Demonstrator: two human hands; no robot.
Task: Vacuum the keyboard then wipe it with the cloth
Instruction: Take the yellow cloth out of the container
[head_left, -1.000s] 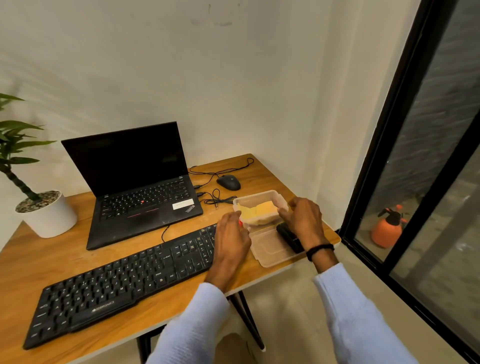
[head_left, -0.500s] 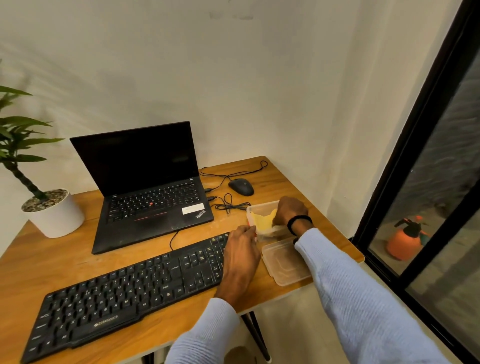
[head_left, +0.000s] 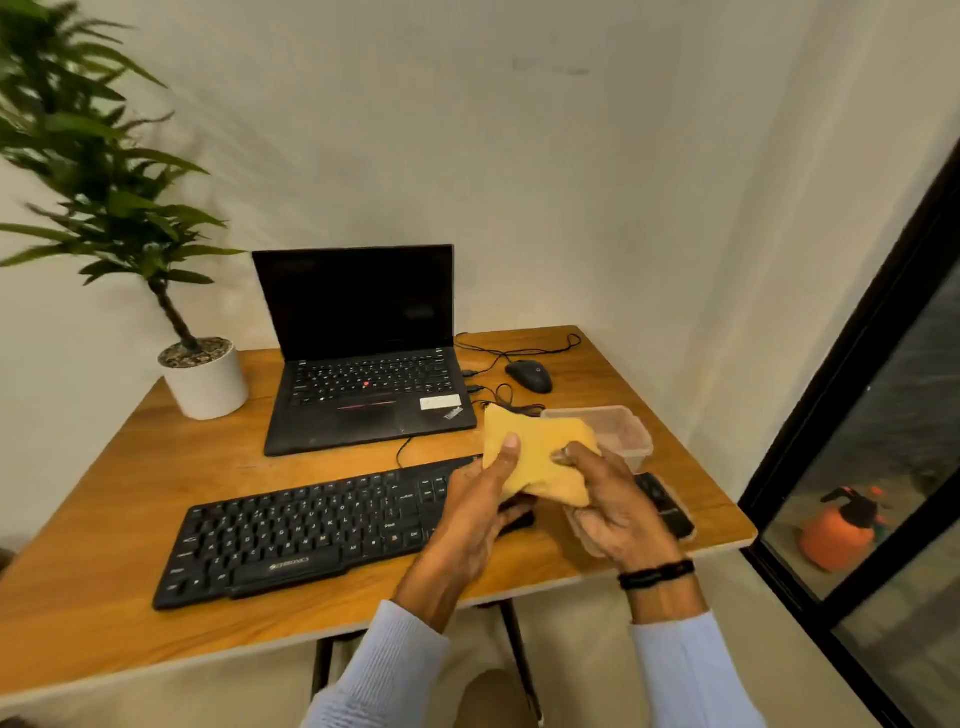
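Gripping the yellow cloth (head_left: 540, 457) above the keyboard (head_left: 322, 525), left hand (head_left: 478, 514) and right hand (head_left: 613, 509) pinch it.

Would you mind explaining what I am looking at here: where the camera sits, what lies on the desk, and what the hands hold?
There is no robot: a person wears one camera on the head, looking forward and down. On the wooden table lie a black keyboard, an open laptop, a mouse, a potted plant and a clear plastic container. The left hand and right hand together hold a yellow cloth above the keyboard's right end.
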